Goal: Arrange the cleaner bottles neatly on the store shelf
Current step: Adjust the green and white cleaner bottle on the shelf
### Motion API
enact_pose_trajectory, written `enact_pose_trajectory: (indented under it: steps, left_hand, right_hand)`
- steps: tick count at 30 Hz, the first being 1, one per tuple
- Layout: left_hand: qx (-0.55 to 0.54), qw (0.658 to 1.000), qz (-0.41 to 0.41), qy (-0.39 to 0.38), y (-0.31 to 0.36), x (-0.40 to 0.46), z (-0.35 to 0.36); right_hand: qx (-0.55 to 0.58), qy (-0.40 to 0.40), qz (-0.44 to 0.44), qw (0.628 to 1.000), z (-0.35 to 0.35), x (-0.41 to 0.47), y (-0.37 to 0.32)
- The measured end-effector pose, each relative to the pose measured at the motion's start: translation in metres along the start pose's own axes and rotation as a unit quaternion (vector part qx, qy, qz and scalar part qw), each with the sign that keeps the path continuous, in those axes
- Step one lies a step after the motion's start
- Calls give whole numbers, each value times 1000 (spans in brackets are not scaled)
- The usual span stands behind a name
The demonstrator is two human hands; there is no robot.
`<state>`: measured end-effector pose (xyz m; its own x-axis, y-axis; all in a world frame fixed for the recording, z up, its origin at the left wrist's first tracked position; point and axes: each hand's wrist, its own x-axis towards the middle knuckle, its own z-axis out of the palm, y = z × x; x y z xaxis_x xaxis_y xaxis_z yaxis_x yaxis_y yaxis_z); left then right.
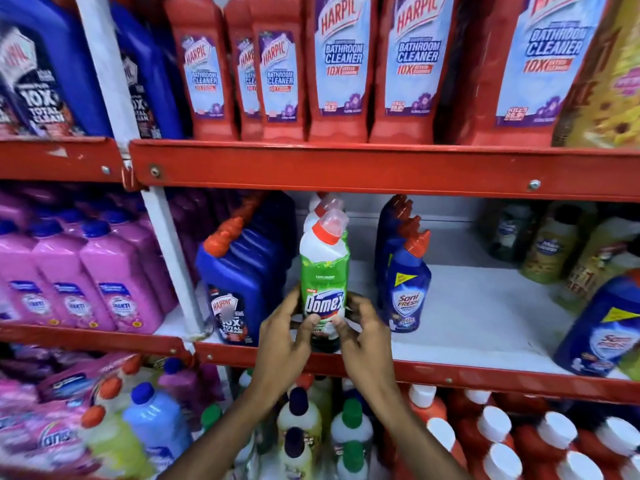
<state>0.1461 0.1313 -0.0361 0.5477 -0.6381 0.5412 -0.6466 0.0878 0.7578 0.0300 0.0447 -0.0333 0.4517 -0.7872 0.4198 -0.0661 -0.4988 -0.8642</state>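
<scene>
Green and white Domex bottle, standing up at the front edge of the middle shelf. Held low down by both hands: left hand wrapped round its left side, right hand round its right side, thumbs pressed on the label. More pink-capped bottles lined up just behind it, going back into the shelf.

Left of Domex: a blue Harpic jug, very close, almost touching. Right of Domex: a row of blue Sani Fresh bottles, near but with a small gap. Further right of Domex: a big bare white patch of shelf, then another blue bottle leaning at the far edge.

Probably being turned or nudged to sit straight in its row, label facing out.

Could go wrong:
- Tall and thin, held only at the bottom, so a hard push could tip the top back and knock the row behind.
- Set too far forward, could slip off the red lip and fall on the bottles below.
- A slide to the left could bump the Harpic jug.
- Smooth plastic wrap could slip in the fingers.
</scene>
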Motion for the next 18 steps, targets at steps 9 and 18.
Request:
enact_pose_trajectory:
  steps: [9, 18]
  left_hand:
    - [54, 998, -6, 45, -1, -7, 6]
    - [264, 893, 358, 64, 47, -9, 37]
  right_hand:
    - [-31, 0, -41, 999, -9, -6, 2]
    - [-320, 91, -200, 922, -90, -20, 8]
